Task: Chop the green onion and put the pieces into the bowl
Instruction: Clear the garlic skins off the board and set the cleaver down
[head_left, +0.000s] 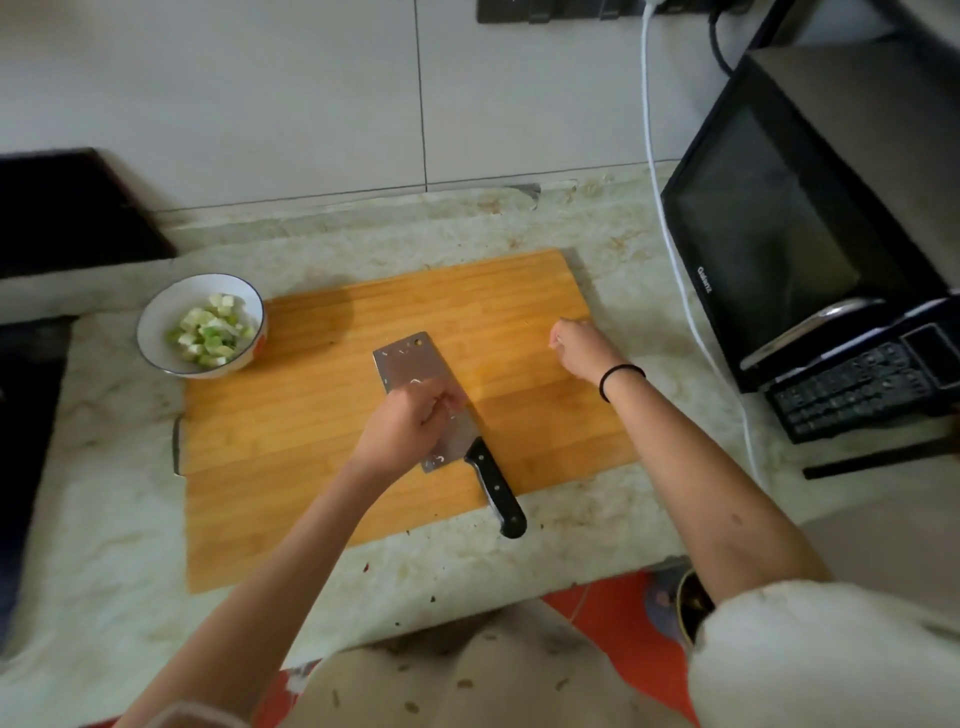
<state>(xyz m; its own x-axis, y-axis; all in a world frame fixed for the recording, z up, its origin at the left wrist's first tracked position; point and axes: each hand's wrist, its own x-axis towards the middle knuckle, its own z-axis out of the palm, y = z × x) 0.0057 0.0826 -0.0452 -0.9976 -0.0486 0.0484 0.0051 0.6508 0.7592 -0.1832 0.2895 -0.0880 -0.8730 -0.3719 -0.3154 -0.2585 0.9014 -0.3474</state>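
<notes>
The chopped green onion pieces (210, 332) are seen lying in the white bowl (156, 322), which stands on the bench (104, 519) touching the far left corner of the cutting board (311, 467); no whole onion is seen on the board. The cleaver (410, 364) is laid flat on the board, its handle projecting over the near board edge. The left hand (400, 431) is set on the blade, its grip pressed together as if small bits stuck to the steel were being pinched; whether anything is actually held cannot be told. The right hand (582, 348) is loosely curled over the right end of the board, and its grip appears closed on nothing, though blur makes this uncertain. A cut is judged the chief risk, since fingertips are being worked along the blade near its edge. The overhanging handle could be knocked by a forearm, and the cleaver sent off the bench. The bowl could be nudged if the board is shifted. A microwave (810, 249) and a white cable (660, 208) are noted at the right, well apart from the path to the bowl.
</notes>
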